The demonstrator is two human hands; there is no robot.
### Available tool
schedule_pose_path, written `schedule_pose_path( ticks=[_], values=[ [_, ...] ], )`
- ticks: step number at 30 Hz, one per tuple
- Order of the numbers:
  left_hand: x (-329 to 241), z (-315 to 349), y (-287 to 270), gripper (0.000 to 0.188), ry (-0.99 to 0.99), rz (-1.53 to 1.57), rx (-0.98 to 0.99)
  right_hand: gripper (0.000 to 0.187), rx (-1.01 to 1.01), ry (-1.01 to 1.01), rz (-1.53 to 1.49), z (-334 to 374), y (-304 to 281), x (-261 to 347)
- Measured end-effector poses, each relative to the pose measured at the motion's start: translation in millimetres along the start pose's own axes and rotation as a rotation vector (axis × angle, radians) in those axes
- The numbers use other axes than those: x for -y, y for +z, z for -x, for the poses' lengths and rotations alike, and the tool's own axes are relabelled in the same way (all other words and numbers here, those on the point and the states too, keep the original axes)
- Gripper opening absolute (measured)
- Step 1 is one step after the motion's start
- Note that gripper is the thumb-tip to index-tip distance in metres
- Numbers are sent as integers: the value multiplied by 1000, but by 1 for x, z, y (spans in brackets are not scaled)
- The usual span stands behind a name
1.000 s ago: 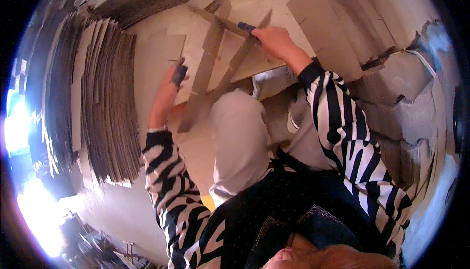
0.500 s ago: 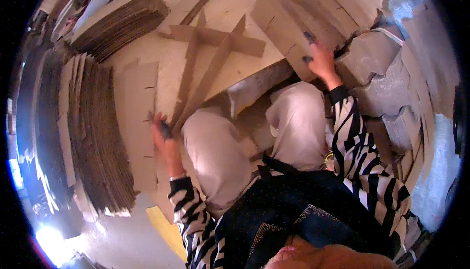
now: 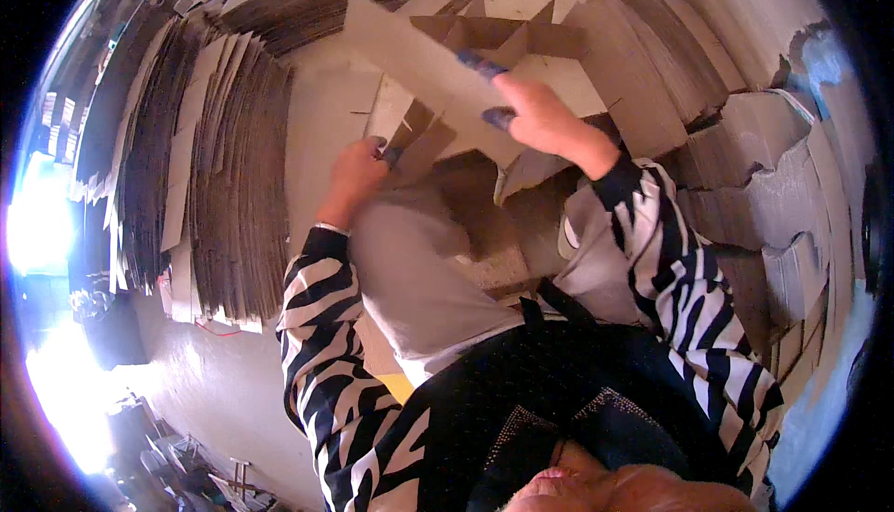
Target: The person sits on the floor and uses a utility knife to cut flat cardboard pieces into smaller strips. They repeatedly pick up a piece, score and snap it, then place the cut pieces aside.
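1. brown cardboard sheets stand packed on edge in a tall stack (image 3: 233, 177) at the far left; just beside it lies a flat slotted sheet (image 3: 326, 111).
2. left hand (image 3: 361, 175): fingers bent, tips dark-covered, at the near ends of some narrow strips (image 3: 424, 139), just beyond the person's left knee (image 3: 405, 242); whether they pinch a strip or only touch it, i cannot tell.
3. cardboard panel (image 3: 419, 65): in the middle, tilted, hiding part of the strips, its long axis slanting from upper left to lower right. it reaches out leftward from the right hand, which is the nearer one; the left hand sits below its left half, toward the body.
4. right hand (image 3: 531, 116): gripping the panel near its right end, thumb on the near face, fingers at the far edge.
5. crosswise strip (image 3: 559, 39): beyond the panel, on edge, running roughly left to right at an angle to it, crossing other upright pieces over the pale tabletop (image 3: 570, 81).
6. flat cardboard pile (image 3: 643, 74) to the right of that, with bulky grey-brown bundles (image 3: 745, 130) past it.
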State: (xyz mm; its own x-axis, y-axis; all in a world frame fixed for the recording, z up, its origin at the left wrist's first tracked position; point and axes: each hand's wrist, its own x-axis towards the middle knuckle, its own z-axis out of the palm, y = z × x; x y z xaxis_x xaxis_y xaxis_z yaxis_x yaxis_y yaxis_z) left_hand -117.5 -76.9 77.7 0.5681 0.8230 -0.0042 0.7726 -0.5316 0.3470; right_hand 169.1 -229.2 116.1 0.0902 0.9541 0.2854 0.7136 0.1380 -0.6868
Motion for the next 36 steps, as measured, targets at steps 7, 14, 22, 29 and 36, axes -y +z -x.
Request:
schedule_pose_path(
  ticks=[7,14,22,29,36],
  values=[
    [-17,-11,16,19,-96,-144,-165,41,163,44,110,-5,10,4],
    [-40,-26,19,22,125,-358,-567,38,190,-20,250,-27,-16,3],
    [-82,25,30,25,220,-251,-227,40,191,-34,362,-46,-12,-1],
    [-67,58,32,23,209,-184,-192,41,217,-29,289,-26,-1,-1],
    [-80,64,33,34,320,-334,-142,42,253,-183,384,-6,11,8]
  ],
)
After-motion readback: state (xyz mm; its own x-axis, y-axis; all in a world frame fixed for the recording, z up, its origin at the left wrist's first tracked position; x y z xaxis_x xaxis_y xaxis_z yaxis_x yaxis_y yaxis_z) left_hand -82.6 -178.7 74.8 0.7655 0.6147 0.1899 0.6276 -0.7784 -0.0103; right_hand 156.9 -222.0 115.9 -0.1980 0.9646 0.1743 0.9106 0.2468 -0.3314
